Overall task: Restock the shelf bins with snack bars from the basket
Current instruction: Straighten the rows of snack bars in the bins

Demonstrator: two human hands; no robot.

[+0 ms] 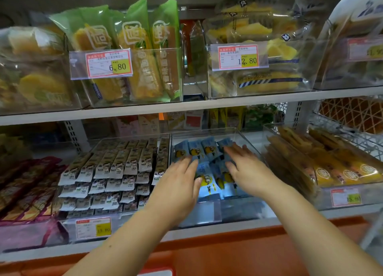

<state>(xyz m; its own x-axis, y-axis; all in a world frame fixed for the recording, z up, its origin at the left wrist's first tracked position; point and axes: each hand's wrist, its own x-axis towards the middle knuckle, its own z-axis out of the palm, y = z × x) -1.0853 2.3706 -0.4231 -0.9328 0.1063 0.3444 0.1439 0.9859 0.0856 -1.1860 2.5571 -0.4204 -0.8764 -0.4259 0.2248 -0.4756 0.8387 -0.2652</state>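
Observation:
Blue snack bars [209, 151] with a yellow cartoon figure lie in a clear plastic bin [246, 139] on the lower shelf. Both my hands reach into that bin. My left hand [180, 178] lies flat on the bars at the bin's left side, fingers straight. My right hand [246, 167] rests on the bars at the right side, fingers spread and straight. Neither hand grips a bar. An orange basket [238, 255] fills the bottom of the view below my forearms; its contents are hidden.
Left of the blue bars, a bin of grey-white bars [112, 172] is packed in rows. A bin of yellow-orange packs [323, 163] stands to the right. The upper shelf [186, 106] holds clear bins of green and yellow bread packs with price tags.

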